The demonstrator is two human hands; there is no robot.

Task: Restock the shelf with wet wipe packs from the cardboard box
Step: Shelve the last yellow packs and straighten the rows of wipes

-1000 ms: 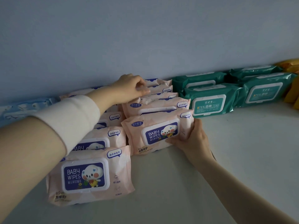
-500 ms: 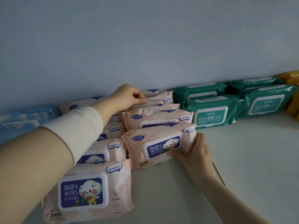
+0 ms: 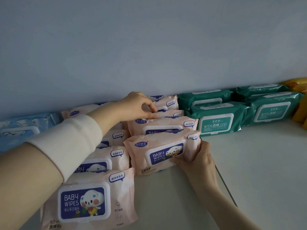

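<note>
Two rows of pink baby wipe packs stand leaning on the white shelf (image 3: 257,163). My right hand (image 3: 197,156) grips the right end of the front pack (image 3: 159,151) of the right row. My left hand (image 3: 137,105) reaches over the left row, and its fingertips pinch the top edge of a pack near the back (image 3: 167,114) of that right row. The nearest pack of the left row (image 3: 86,200) lies at the lower left, under my left forearm. No cardboard box is in view.
Green 75% alcohol wipe packs (image 3: 217,120) stand in rows right of the pink ones. Yellow packs (image 3: 299,103) sit at the far right edge, light blue packs (image 3: 18,130) at the far left. A pale blue wall (image 3: 149,47) backs the shelf.
The camera tilted up a little, so the packs sit lower in view. My right hand slid further round the front pack's right end. My left hand stayed on the back packs.
</note>
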